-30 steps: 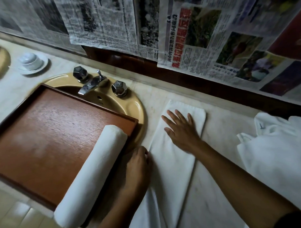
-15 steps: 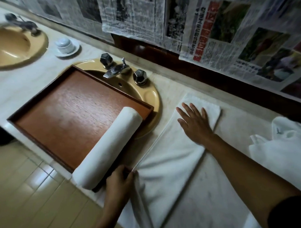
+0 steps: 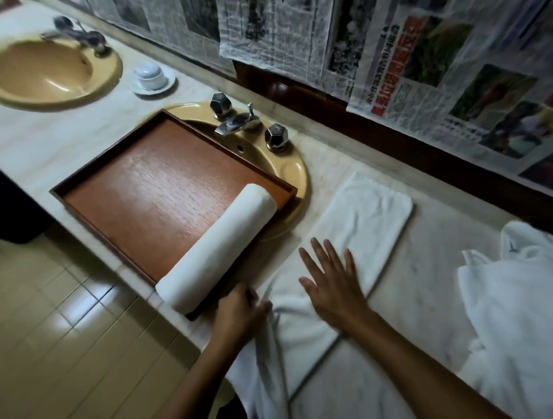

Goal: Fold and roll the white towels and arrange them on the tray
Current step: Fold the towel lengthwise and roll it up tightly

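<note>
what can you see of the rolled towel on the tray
The rolled towel is white terry cloth, a tight even cylinder lying on its side along the right edge of the wooden tray, its near end sticking out past the front rim. The left hand is just beside that end; contact is unclear.

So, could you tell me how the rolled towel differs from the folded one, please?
The rolled towel is a tight cylinder; the folded towel is a flat strip. The rolled towel sits on the wooden tray; the folded towel lies on the marble counter. The left hand grips the folded towel's edge and the right hand lies spread on it; neither holds the rolled towel. Both are white.
</note>
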Demonstrator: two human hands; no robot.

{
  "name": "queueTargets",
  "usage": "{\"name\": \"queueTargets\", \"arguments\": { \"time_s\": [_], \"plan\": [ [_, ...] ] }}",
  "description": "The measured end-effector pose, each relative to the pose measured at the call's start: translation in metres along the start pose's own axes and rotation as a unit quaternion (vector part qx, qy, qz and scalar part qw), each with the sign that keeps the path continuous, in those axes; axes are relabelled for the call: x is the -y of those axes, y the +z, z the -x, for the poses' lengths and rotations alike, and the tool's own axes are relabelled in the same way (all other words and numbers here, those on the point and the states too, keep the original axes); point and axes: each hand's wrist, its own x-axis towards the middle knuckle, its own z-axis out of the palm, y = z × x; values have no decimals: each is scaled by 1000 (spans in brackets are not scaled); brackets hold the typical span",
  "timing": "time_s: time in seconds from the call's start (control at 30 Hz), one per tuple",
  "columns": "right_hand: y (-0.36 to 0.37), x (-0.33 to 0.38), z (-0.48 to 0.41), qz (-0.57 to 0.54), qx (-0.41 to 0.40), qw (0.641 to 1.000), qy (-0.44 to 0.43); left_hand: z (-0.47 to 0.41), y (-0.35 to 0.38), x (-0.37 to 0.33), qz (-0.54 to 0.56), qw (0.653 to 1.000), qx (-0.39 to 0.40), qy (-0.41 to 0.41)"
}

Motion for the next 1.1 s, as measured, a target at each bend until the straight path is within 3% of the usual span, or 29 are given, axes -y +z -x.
{"name": "queueTargets", "arguments": {
  "time_s": [0.13, 0.2, 0.27, 0.3, 0.37, 0.47, 0.57, 0.67, 0.77, 1.0, 1.1],
  "plan": [
    [-3, -6, 0, 4, 5, 1000, -8, 26, -1, 11, -123, 984, 130, 19],
    [-1, -9, -2, 0, -2, 1000, -7, 34, -4, 23, -121, 981, 148, 33],
    [-2, -7, 1, -7, -5, 1000, -9, 47, -13, 30, 64, 983, 173, 11],
    [-3, -7, 2, -6, -3, 1000, -7, 52, -16, 29, 213, 959, 184, -27],
    [-4, -6, 2, 0, -2, 1000, -5, 61, -20, 30, 360, 913, 172, -90],
    [-6, -5, 2, 1, 8, 1000, -9, 66, -19, 39, 246, 963, 91, -63],
    [-7, -5, 1, 2, 15, 1000, -13, 66, -22, 45, 273, 959, 49, -56],
    [-5, -6, 2, 4, 11, 1000, -11, 58, -15, 54, 122, 991, -45, -30],
    [-3, -5, 1, 4, 7, 1000, -11, 55, -7, 60, 67, 992, -98, -49],
    [-9, 6, 4, 13, -15, 1000, -5, 44, 1, 65, 29, 994, -93, -53],
    [-7, 44, 22, -34, -78, 994, -70, 39, 1, 71, 20, 995, -82, -50]
  ]
}}
